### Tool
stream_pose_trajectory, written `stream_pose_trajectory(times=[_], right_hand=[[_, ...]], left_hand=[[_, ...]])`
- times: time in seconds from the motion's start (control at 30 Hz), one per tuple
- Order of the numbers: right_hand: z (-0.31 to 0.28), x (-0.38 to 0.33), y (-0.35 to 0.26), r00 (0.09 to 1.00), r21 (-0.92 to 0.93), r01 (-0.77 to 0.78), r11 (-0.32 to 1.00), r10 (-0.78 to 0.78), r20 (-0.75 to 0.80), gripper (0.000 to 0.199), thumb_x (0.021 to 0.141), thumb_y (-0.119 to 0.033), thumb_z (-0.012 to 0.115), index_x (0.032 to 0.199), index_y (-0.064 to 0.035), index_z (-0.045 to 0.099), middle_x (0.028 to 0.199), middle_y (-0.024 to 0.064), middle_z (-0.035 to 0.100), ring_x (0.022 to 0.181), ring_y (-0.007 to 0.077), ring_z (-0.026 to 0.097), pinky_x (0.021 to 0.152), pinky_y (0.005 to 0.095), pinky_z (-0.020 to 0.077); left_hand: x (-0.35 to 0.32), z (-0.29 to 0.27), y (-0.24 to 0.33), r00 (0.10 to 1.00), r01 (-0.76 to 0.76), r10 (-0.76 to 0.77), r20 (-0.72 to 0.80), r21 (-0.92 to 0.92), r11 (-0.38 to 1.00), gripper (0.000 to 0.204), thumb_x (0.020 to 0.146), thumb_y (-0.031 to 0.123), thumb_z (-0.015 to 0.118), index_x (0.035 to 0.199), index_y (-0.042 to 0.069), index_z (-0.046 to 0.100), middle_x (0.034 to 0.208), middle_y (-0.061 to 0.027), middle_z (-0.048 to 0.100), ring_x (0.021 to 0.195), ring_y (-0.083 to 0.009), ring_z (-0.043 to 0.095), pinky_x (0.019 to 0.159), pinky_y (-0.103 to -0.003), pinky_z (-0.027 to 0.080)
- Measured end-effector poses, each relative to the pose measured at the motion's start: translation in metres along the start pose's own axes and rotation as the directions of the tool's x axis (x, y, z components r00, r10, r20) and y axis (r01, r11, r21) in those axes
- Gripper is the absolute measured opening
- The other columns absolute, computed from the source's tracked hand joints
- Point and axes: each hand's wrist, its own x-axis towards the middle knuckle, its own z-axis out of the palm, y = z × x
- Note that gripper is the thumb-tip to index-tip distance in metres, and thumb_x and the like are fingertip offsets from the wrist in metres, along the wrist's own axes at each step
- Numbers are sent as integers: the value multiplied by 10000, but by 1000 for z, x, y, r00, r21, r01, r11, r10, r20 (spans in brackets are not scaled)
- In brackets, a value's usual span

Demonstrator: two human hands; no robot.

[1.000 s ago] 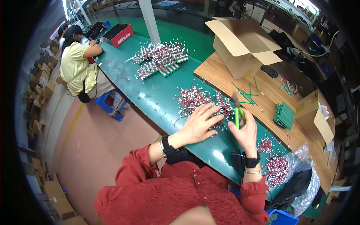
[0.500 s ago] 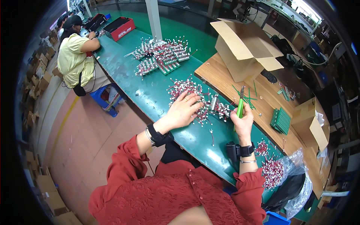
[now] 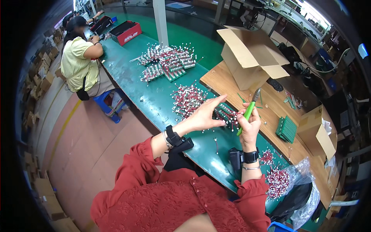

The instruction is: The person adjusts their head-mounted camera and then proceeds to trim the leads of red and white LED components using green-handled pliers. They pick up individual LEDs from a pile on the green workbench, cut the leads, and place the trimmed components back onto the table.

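Observation:
My left hand (image 3: 205, 114) is open, thumb apart from its outstretched fingers, beside a green circuit board (image 3: 224, 113) with white connectors and red wires. Part of that board is hidden by my hands. My right hand (image 3: 250, 125) is closed round the green handles of a pair of cutters (image 3: 248, 113), their metal tip pointing up and away from me. Left of the board lies a heap of small red wires with white plugs (image 3: 188, 99). One loose wire (image 3: 216, 146) lies apart, nearer to me.
Wired boards (image 3: 166, 63) are stacked farther up the green table (image 3: 129, 73). On the wooden board to the right stand an open carton (image 3: 241, 50) and bare green boards (image 3: 286, 129). More wires (image 3: 277, 181) lie near a plastic bag (image 3: 305, 174). A co-worker (image 3: 79, 62) sits far left.
My left hand has come off the wire heap and moved right to the circuit board, its thumb now spread. My right hand still holds the cutters, which lean more to the right.

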Motion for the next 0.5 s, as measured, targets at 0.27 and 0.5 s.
stream_pose_trajectory(times=[0.27, 0.5], right_hand=[[10, 13, -3, 1000, 47, 25, 999, -25, 11, 375, 744, 15, 592, 1098, 8, 467, 878, 50, 557, 771, 82, 520, 687, 206, 426], [8, 1, 15, 990, -319, 109, 941, -131, -50, 450, 712, -15, 639, 1127, 15, 468, 935, 70, 573, 838, 125, 545, 748, 257, 462]], left_hand=[[15, -12, -10, 968, 246, -247, 49, -388, 888, 224, 815, 82, 606, 1033, 30, 622, 841, -57, 665, 739, -86, 590, 670, -245, 477], [7, -21, -21, 927, 5, -34, -373, -80, 997, 194, 799, 70, 616, 986, 28, 640, 882, -71, 657, 778, -114, 616, 694, -251, 480]])
